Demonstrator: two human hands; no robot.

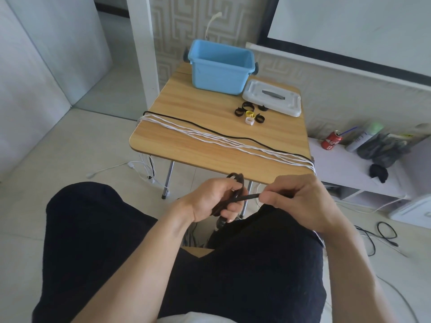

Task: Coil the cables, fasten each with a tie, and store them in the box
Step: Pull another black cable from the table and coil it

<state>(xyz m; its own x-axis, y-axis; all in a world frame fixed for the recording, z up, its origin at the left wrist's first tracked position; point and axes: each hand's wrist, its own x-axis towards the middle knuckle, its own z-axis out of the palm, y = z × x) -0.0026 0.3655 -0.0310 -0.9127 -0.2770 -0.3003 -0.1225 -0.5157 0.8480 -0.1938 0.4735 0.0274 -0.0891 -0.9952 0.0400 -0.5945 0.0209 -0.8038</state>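
Table [210, 145] ahead; blue box [219, 68] at far edge, lid [272, 96] off to its right, ties [250, 113] nearer. White cables [210, 136] lie across table, uncoiled. Left hand [210, 199] grips small black coil [235, 180] over lap; right hand [300, 197] pinches free strand [249, 197], axis running left-right between hands. Coil mostly hidden by fingers; turns can't be counted.
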